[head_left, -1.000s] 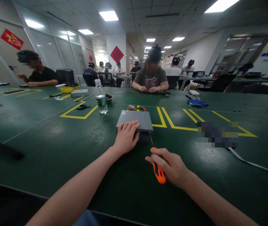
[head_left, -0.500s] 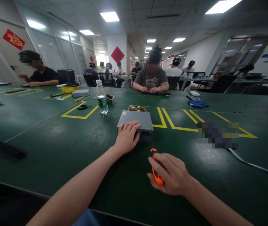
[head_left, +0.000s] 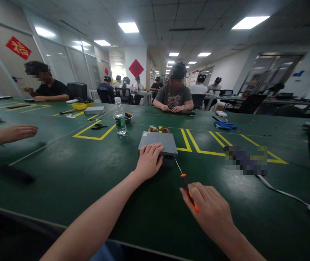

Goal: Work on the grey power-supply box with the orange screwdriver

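A grey metal computer power supply (head_left: 158,140) lies on the green table, its socket side facing me and a bundle of coloured cables (head_left: 157,129) behind it. My left hand (head_left: 149,159) holds it by the front edge, fingers together over the top and thumb by the front face. In my right hand (head_left: 211,203) is an orange and black screwdriver (head_left: 187,188), its handle between thumb and fingers. The shaft slants up to the left, with the tip close to the lower right front corner of the power supply. Whether the tip touches it, I cannot tell.
A water bottle (head_left: 120,121) stands behind on the left, with a small bowl (head_left: 128,117) beside it. Blue gloves (head_left: 225,125) lie at the back right. A white cable (head_left: 277,190) crosses the right side. Another person's hand (head_left: 17,133) reaches in at the left.
My right hand has drawn the screwdriver back and to the right, and its handle tilts more. My left hand stays on the power supply. Another person's hand has come in at the left.
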Demonstrator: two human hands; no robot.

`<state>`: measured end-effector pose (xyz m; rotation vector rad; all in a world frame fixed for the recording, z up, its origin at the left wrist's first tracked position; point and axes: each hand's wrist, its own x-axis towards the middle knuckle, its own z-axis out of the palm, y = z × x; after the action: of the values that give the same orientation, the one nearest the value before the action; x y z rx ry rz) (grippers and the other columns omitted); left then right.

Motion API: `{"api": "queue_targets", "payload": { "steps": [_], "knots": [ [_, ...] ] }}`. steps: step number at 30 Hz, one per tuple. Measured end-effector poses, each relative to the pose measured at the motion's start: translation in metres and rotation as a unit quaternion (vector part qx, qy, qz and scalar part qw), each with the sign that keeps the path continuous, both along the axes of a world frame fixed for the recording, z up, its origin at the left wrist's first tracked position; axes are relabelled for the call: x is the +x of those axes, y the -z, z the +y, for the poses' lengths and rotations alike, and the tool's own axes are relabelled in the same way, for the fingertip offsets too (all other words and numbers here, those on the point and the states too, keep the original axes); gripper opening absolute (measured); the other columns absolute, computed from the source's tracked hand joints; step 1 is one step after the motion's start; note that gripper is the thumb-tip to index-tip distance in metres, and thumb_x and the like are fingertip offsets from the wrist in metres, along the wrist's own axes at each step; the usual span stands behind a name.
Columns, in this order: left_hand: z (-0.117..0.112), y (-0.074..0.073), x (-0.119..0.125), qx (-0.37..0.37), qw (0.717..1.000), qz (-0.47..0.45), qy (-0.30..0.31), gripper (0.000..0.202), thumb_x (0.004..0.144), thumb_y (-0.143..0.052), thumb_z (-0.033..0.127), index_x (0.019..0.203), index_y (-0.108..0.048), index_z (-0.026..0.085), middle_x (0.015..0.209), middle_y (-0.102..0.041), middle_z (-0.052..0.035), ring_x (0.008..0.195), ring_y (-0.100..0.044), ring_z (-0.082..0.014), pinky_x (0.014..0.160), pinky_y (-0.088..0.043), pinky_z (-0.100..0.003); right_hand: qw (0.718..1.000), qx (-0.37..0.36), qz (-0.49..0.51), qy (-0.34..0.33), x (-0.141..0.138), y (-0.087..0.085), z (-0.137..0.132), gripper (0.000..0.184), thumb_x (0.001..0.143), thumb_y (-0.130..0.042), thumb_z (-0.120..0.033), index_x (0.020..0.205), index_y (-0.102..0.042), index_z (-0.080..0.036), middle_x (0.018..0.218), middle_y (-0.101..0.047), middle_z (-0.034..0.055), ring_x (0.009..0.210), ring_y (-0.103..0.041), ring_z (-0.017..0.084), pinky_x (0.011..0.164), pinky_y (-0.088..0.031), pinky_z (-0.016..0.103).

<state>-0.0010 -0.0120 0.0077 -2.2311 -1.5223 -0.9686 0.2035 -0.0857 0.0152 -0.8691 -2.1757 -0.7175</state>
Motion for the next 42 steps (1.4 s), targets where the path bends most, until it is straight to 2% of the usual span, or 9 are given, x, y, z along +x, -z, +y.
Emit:
{"api": "queue_targets", "payload": {
  "steps": [7,10,13,18,23,26,34,39,42],
  "knots": [
    [-0.002,0.0,-0.001,0.014,1.0,-0.006,0.0,0.033,0.084,-0.045,0.023,0.117,-0.046,0.023,0.126,-0.051,-0.0039,0.118,-0.042,-0.0202,0.098,-0.029,-0.039,0.988,-0.059,0.098,0.107,-0.017,0.011,-0.016,0.017,0.089,-0.043,-0.028,0.076,-0.049,-0.018,0.063,-0.055,-0.0002,0.052,-0.054,0.012,0.048,-0.033,0.023],
    [-0.003,0.0,-0.001,0.015,1.0,-0.006,0.005,0.033,0.084,-0.046,0.023,0.117,-0.046,0.023,0.127,-0.051,-0.0042,0.119,-0.041,-0.0202,0.098,-0.029,-0.039,0.959,-0.157,0.173,0.161,-0.023,0.014,-0.022,0.028,0.09,-0.034,-0.042,0.075,-0.044,-0.02,0.059,-0.054,-0.0007,0.043,-0.053,0.013,0.04,-0.029,0.022],
    [-0.004,-0.001,-0.002,0.016,1.0,-0.008,0.005,0.034,0.083,-0.046,0.024,0.117,-0.046,0.022,0.127,-0.05,-0.0046,0.119,-0.041,-0.0202,0.099,-0.028,-0.04,0.914,-0.27,0.262,0.153,-0.029,0.012,-0.026,0.031,0.087,-0.033,-0.049,0.078,-0.042,-0.021,0.057,-0.055,-0.0003,0.043,-0.054,0.016,0.039,-0.031,0.023],
    [-0.006,-0.001,-0.001,0.02,1.0,-0.014,0.01,0.037,0.081,-0.048,0.021,0.117,-0.046,0.023,0.127,-0.051,-0.0048,0.119,-0.041,-0.0206,0.099,-0.029,-0.04,0.784,-0.425,0.446,0.08,-0.041,0.017,-0.029,0.035,0.081,-0.044,-0.055,0.088,-0.044,-0.021,0.07,-0.063,0.0024,0.042,-0.052,0.014,0.04,-0.037,0.025],
    [-0.006,0.0,-0.001,0.022,1.0,-0.018,0.012,0.038,0.08,-0.048,0.02,0.117,-0.046,0.023,0.127,-0.051,-0.0049,0.119,-0.041,-0.0212,0.099,-0.028,-0.041,0.585,-0.47,0.659,-0.039,-0.057,0.022,-0.031,0.043,0.071,-0.058,-0.055,0.091,-0.045,-0.018,0.07,-0.063,-0.0002,0.032,-0.037,0.005,0.031,-0.023,0.018],
    [-0.005,0.0,-0.001,0.02,1.0,-0.016,0.013,0.037,0.081,-0.047,0.02,0.117,-0.047,0.022,0.127,-0.051,-0.0047,0.12,-0.041,-0.021,0.099,-0.028,-0.041,0.479,-0.48,0.732,-0.075,-0.067,0.019,-0.032,0.043,0.065,-0.068,-0.047,0.088,-0.048,-0.017,0.065,-0.061,-0.0023,0.034,-0.035,0.002,0.033,-0.023,0.015],
    [-0.006,-0.002,0.0,0.019,1.0,-0.012,0.009,0.037,0.081,-0.048,0.02,0.118,-0.047,0.023,0.127,-0.051,-0.0043,0.119,-0.042,-0.0203,0.099,-0.029,-0.039,0.34,-0.515,0.782,-0.091,-0.064,0.013,-0.03,0.034,0.058,-0.076,-0.03,0.076,-0.05,-0.017,0.057,-0.051,-0.0064,0.038,-0.034,0.001,0.031,-0.023,0.011],
    [-0.006,-0.002,0.001,0.015,1.0,-0.013,0.01,0.038,0.081,-0.047,0.019,0.118,-0.047,0.023,0.127,-0.051,-0.0046,0.12,-0.041,-0.0207,0.1,-0.028,-0.04,0.244,-0.571,0.775,-0.115,-0.058,-0.007,-0.023,0.01,0.08,-0.053,-0.021,0.074,-0.05,-0.014,0.057,-0.05,-0.0035,0.032,-0.027,0.0,0.026,-0.017,0.01],
    [-0.006,-0.003,0.0,0.011,1.0,-0.011,0.008,0.039,0.08,-0.048,0.019,0.118,-0.047,0.023,0.127,-0.051,-0.0045,0.119,-0.042,-0.0209,0.1,-0.029,-0.041,0.176,-0.591,0.778,-0.119,-0.058,-0.018,-0.022,0.015,0.087,-0.042,-0.02,0.076,-0.049,-0.014,0.056,-0.046,-0.0041,0.03,-0.025,0.0,0.025,-0.018,0.01]
  ]
}}
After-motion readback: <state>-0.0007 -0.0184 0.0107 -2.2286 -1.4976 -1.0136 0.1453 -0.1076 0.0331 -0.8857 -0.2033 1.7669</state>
